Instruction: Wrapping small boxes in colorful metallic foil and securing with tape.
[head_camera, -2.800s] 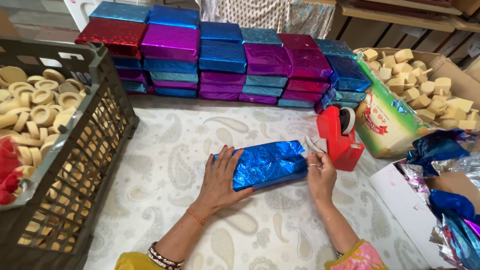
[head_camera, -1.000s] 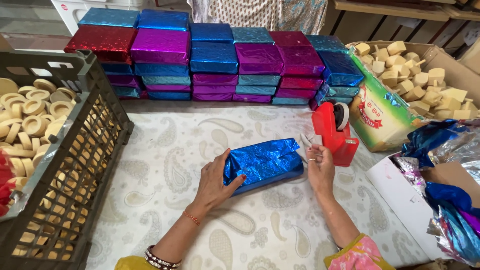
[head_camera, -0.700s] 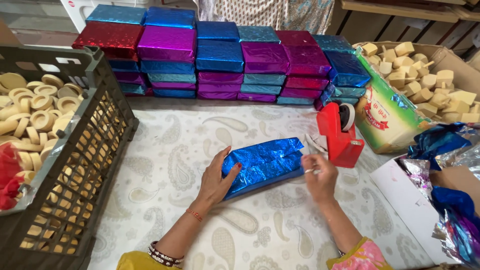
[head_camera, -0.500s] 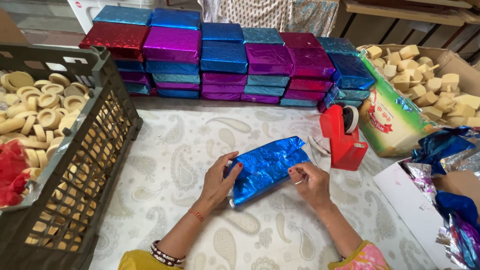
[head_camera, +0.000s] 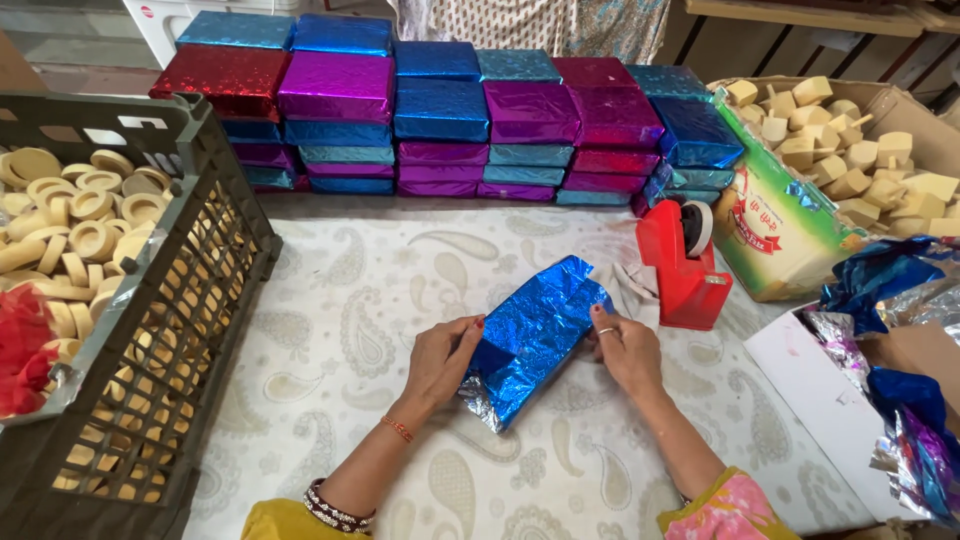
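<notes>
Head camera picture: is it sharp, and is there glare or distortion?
Head view: mostly sharp, lit by soft even light; the blue foil-wrapped box between the left hand and right hand sparkles without washing out; the stacked foil boxes glitter too; the black plastic crate bows outward from wide-lens distortion.

Two hands were in view, a left hand (head_camera: 440, 362) and a right hand (head_camera: 625, 348). One blue foil-wrapped box (head_camera: 533, 338) lay between them. One red tape dispenser (head_camera: 680, 266) stood nearby, with one dark plastic crate (head_camera: 190, 300) and one cardboard carton (head_camera: 790, 215). The stacked foil-wrapped boxes (head_camera: 440, 110) formed about six columns; their total could not be counted.
</notes>
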